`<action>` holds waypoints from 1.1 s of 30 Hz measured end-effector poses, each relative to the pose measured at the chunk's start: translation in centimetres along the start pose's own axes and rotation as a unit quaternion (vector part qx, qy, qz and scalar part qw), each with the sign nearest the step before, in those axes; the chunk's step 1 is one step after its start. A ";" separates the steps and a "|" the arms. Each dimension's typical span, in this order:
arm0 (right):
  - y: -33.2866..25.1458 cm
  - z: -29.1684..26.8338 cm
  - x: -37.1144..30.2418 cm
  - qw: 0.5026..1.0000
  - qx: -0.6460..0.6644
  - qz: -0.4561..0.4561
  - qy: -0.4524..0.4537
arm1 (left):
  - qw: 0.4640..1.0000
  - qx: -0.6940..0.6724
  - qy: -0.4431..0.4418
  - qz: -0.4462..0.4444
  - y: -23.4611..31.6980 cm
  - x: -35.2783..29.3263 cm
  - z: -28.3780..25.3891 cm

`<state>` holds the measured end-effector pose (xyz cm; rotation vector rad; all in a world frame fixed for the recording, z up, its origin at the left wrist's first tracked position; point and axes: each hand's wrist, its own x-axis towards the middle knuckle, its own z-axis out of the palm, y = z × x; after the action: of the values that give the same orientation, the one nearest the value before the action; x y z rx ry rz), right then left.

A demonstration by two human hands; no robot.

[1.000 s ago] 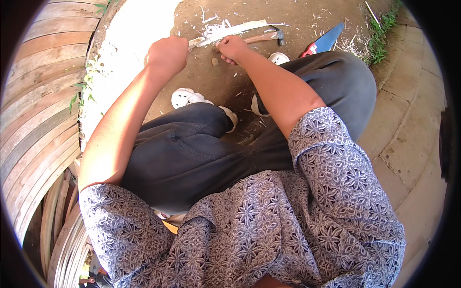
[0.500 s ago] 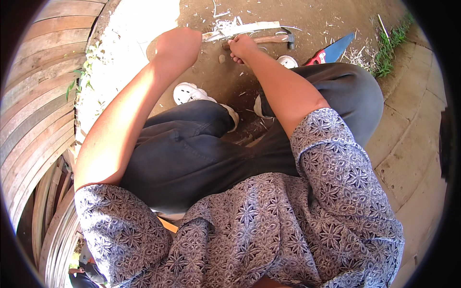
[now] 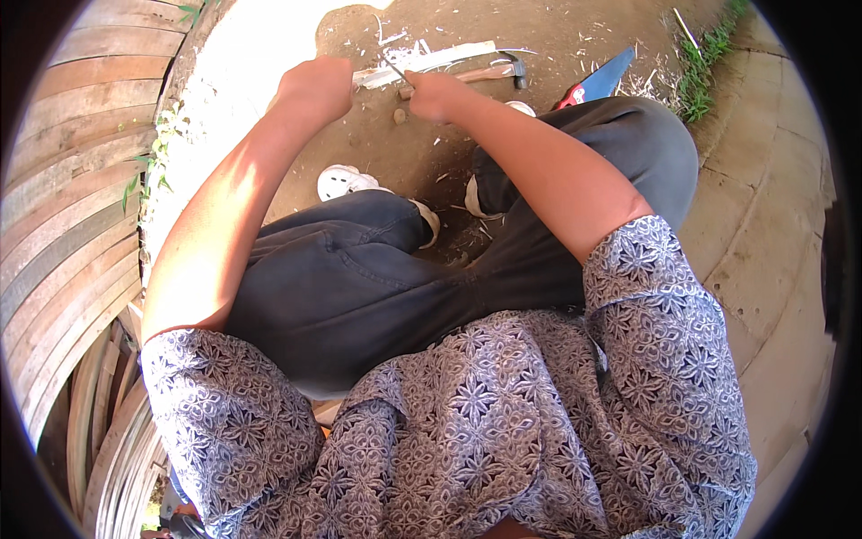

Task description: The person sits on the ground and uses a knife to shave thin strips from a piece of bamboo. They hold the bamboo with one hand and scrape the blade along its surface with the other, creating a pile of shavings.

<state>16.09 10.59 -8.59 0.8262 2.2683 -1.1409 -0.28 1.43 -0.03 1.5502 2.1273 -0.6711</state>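
Note:
My left hand [image 3: 319, 88] is closed in a fist over the ground, and whatever it grips is hidden beneath the fingers. Just right of it, my right hand [image 3: 435, 96] is closed on a thin dark blade-like tool [image 3: 392, 66], which points up and to the left out of the fingers. Beyond both hands lies a pale split wood strip [image 3: 458, 56] with curled shavings around its left part. A hammer [image 3: 489, 74] with a wooden handle rests on the soil behind my right hand, its dark head at the right end.
A blue-bladed handsaw [image 3: 607, 77] with a red handle lies past my right knee. A white clog [image 3: 346, 182] and a small stone [image 3: 400, 115] are below the hands. Wooden planks [image 3: 81, 162] run along the left; paving slabs [image 3: 736, 234] lie at right.
My right hand has turned, and the thin dark tool now shows above its fingers. The view has shifted slightly, so ground things sit further left. My left fist keeps its shape.

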 end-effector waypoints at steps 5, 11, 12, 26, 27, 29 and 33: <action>0.4 3.0 0.8 0.993 -0.098 -0.019 0.070 | 1.000 -0.013 0.008 0.007 0.1 0.2 -0.1; -1.0 3.7 0.4 0.997 -0.067 0.028 0.025 | 1.000 -0.016 0.009 0.004 -0.1 -0.4 -0.1; -1.0 3.9 0.8 0.997 -0.062 0.036 0.026 | 1.000 -0.014 0.011 0.006 -0.1 -0.3 0.0; -0.4 2.5 1.9 0.999 -0.027 0.012 0.023 | 1.000 -0.021 -0.007 -0.001 0.3 -0.2 -0.2; -0.5 2.5 1.7 0.999 -0.027 0.017 0.023 | 1.000 -0.021 -0.005 -0.004 0.3 -0.2 -0.1; -0.4 2.8 1.4 0.999 -0.024 0.019 0.036 | 1.000 -0.020 0.002 -0.003 0.3 -0.3 0.0; -1.0 3.4 0.8 0.999 -0.010 0.024 0.038 | 1.000 -0.017 0.012 0.008 0.0 -0.2 0.3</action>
<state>15.30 7.53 -10.46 0.9267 2.3045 -1.0804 -0.22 1.08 -0.20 1.5635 2.1304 -0.6099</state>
